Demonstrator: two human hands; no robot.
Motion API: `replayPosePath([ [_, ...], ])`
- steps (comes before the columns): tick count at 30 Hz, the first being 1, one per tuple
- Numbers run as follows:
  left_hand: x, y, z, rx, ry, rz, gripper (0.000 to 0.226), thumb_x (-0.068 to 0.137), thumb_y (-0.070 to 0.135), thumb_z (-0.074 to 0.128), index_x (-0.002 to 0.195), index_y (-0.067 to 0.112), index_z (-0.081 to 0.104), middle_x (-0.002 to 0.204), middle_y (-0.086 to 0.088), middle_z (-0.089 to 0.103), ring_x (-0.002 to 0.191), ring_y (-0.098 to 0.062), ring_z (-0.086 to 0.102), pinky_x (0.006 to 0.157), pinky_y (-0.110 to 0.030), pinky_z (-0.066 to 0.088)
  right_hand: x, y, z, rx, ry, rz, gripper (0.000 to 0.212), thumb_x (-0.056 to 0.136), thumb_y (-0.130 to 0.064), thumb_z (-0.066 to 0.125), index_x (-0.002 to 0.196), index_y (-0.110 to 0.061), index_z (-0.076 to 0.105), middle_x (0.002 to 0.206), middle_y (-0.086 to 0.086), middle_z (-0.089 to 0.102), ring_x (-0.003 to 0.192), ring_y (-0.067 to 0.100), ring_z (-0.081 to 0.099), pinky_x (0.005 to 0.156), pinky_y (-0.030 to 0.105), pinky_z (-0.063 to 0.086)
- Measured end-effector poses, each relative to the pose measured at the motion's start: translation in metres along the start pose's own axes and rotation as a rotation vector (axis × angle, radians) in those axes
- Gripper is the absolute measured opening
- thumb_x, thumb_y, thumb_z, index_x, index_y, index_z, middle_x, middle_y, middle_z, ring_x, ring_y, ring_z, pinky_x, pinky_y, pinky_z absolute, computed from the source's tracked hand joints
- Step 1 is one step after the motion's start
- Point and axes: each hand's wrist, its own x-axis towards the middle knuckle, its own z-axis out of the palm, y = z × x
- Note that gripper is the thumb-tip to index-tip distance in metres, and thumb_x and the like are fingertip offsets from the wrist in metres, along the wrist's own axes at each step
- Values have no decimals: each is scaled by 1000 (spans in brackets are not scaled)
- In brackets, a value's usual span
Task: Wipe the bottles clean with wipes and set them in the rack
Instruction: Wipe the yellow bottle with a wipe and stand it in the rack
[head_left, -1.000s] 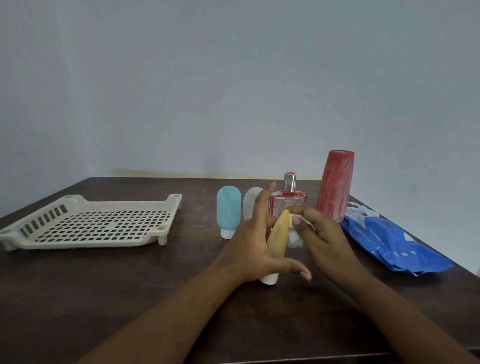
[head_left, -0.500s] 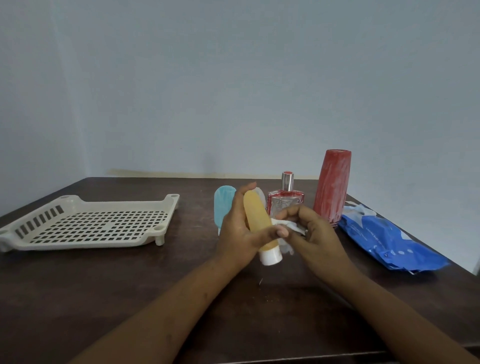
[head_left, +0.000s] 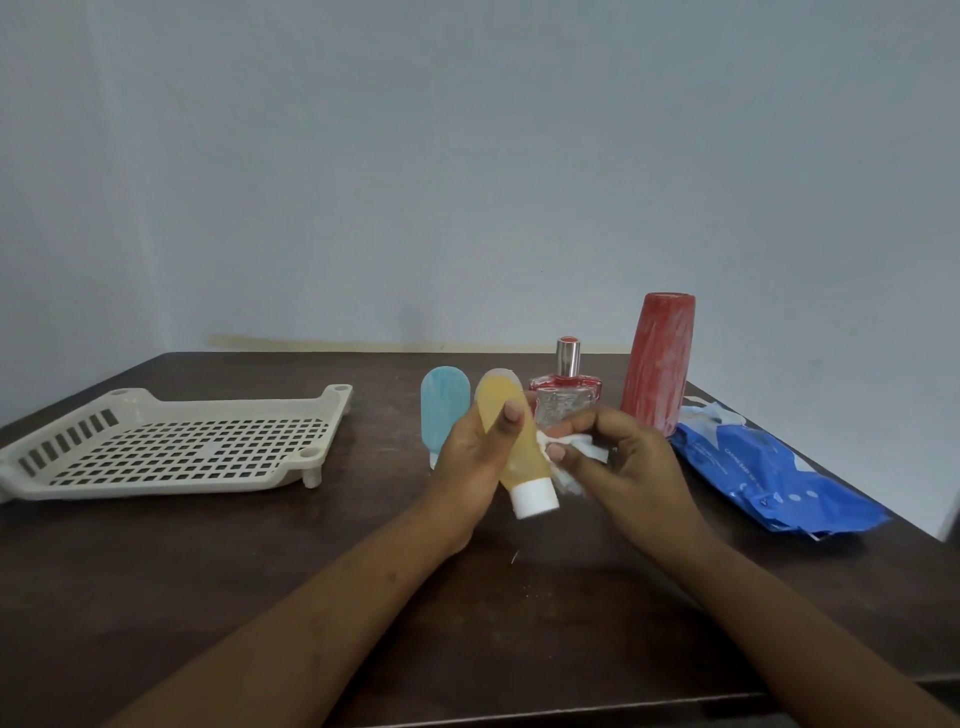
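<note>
Holding the yellow bottle (head_left: 511, 436) above the table (head_left: 260, 571), tilted with the white cap (head_left: 534, 498) lowest, the left hand (head_left: 470, 457) had its thumb across the body and fingers curled behind. The right hand (head_left: 628, 467) pinched a crumpled wipe (head_left: 576, 448) against the bottle's side. Judged: light, soft-walled, likely slick once damp; grip mid-body, gently, clear of the cap. The rack (head_left: 171, 447) stood well apart, to the left.

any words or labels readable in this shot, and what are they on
"CARING BABY": white print on the blue wipes pack, only roughly legible; the words after it are too blurred to read.
Smaller print beside it on the same pack: too small to read.
No readable text on the yellow bottle, blue bottle, perfume bottle, red bottle, wipe or rack.
</note>
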Motion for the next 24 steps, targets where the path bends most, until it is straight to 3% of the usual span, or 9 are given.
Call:
replayPosePath([
  [3, -7, 4, 4, 9, -119, -60, 100, 19, 102, 42, 96, 38, 52, 96, 16, 62, 89, -1, 61, 70, -13, 50, 2, -1, 0, -45, 120, -39, 18, 80, -9, 69, 86, -26, 67, 84, -16, 68, 81, 0, 63, 66, 11, 48],
  [5, -11, 6, 7, -2, -213, -102, 85, 37, 96, 46, 99, 38, 51, 104, 10, 63, 93, -2, 61, 72, -13, 51, 3, -1, -1, -67, 190, -71, 18, 81, -9, 69, 88, -25, 67, 83, -14, 69, 81, -2, 63, 66, 9, 47],
  [9, -11, 2, 9, -43, -294, -157, 91, 36, 94, 54, 107, 37, 52, 113, 7, 63, 106, -9, 60, 90, -27, 52, 4, -2, -1, -61, 241, -98, 19, 82, -7, 68, 93, -22, 68, 94, -9, 69, 88, -1, 63, 70, 9, 47],
  [11, -10, 1, 9, -59, -272, -138, 80, 45, 91, 50, 105, 38, 53, 112, 7, 64, 103, -7, 62, 91, -28, 52, 4, -2, 0, -85, 218, -145, 20, 82, -4, 67, 95, -19, 69, 98, -8, 69, 93, -1, 63, 74, 9, 48],
  [14, -7, 0, 8, -49, -163, -111, 83, 45, 93, 46, 102, 34, 58, 105, 7, 68, 101, -10, 64, 92, -29, 51, 2, 0, 2, -126, 135, -186, 19, 83, -2, 66, 97, -14, 72, 101, -5, 69, 99, 4, 63, 80, 16, 50],
  [18, -4, 6, 4, -63, -49, -85, 70, 62, 77, 39, 107, 29, 61, 98, 7, 68, 100, -13, 65, 94, -32, 51, 0, 0, 2, -104, 26, -201, 21, 82, 1, 67, 99, -11, 73, 105, -3, 69, 103, 5, 62, 85, 16, 48],
  [21, 0, 5, 1, -45, 36, -45, 93, 38, 98, 46, 101, 32, 64, 92, 8, 71, 95, -12, 67, 86, -27, 55, 0, 0, 1, -82, -43, -223, 21, 82, -1, 66, 99, -10, 72, 104, -4, 69, 102, 5, 62, 86, 16, 48],
  [24, 4, 1, -3, -64, 114, -6, 99, 32, 100, 48, 100, 31, 65, 97, 2, 72, 99, -18, 68, 91, -40, 54, 1, 0, 0, -59, -91, -208, 21, 82, 1, 67, 98, -11, 73, 101, -7, 69, 99, 5, 62, 84, 15, 47],
])
